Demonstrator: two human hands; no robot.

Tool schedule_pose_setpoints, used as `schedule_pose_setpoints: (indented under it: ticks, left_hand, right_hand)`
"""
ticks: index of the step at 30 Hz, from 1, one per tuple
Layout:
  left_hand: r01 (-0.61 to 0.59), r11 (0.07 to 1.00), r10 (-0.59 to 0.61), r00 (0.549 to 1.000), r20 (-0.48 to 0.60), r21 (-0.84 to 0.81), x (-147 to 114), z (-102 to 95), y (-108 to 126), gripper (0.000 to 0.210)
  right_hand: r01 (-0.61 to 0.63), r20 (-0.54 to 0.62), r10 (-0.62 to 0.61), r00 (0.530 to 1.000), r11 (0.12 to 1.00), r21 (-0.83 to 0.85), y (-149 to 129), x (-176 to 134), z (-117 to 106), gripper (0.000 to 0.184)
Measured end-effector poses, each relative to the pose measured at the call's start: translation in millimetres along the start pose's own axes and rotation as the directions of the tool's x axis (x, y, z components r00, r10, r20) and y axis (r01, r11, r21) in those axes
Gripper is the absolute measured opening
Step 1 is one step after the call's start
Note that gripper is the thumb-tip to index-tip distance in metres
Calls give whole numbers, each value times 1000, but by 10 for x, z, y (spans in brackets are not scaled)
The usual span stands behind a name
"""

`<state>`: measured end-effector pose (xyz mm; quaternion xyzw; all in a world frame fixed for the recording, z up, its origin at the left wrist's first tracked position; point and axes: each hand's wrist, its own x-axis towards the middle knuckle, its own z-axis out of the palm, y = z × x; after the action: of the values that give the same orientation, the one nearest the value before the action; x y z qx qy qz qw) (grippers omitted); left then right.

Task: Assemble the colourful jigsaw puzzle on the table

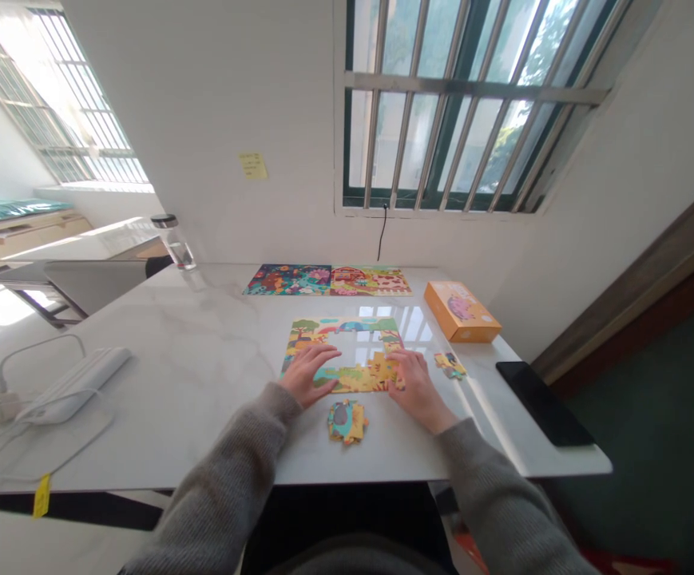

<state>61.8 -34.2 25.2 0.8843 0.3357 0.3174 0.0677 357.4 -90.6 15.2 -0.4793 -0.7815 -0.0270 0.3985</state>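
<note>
A partly assembled jigsaw puzzle (352, 377) lies flat on the white marbled table, its border joined around a gap in the middle. My left hand (309, 374) rests on its left side, fingers spread and thumb apart. On the lower right side, my right hand (417, 389) touches the puzzle with bent fingers, thumb apart from them; no loose piece shows in it. A small pile of puzzle pieces (347, 422) sits in front of the puzzle, between my forearms. More loose pieces (450, 365) lie right of my right hand.
Two colourful picture sheets (290, 279) lie against the wall. An orange box (463, 311) and a black phone (543, 403) are on the right. Far left are a bottle (174, 241) and a white power strip (83, 382) with cables. The table's front edge runs below my forearms.
</note>
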Motion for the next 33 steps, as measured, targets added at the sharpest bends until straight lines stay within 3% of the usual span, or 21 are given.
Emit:
schedule_pose_setpoints:
  ticks: [5,13,18,25,30,33]
  left_hand:
    - [-79,996,81,996,46,-43,-17,84,96,75]
    - [-35,999,37,996,87,-14,-31,133,71,54]
    - [-11,998,13,999,39,-67,-41,143,43,53]
    - [-144,988,145,989,19,-48,-25,153,115,51]
    - [-187,982,187,982,14,16,1,148,152,52]
    - [-126,992,126,989,-77,8,-1,129,171,55]
  right_hand:
    - [93,94,-111,989,980,175,-343,84,119,50]
    - [103,114,-137,984,960,261,-498,103,252,52]
    - [35,93,-60,994,967,254,-483,78,229,56]
    - [-127,104,99,990,943,306,-403,107,335,48]
    - [-231,140,189,972,878,419,-356,125,381,47]
    - [-311,166,263,950,823,476,-352,140,369,47]
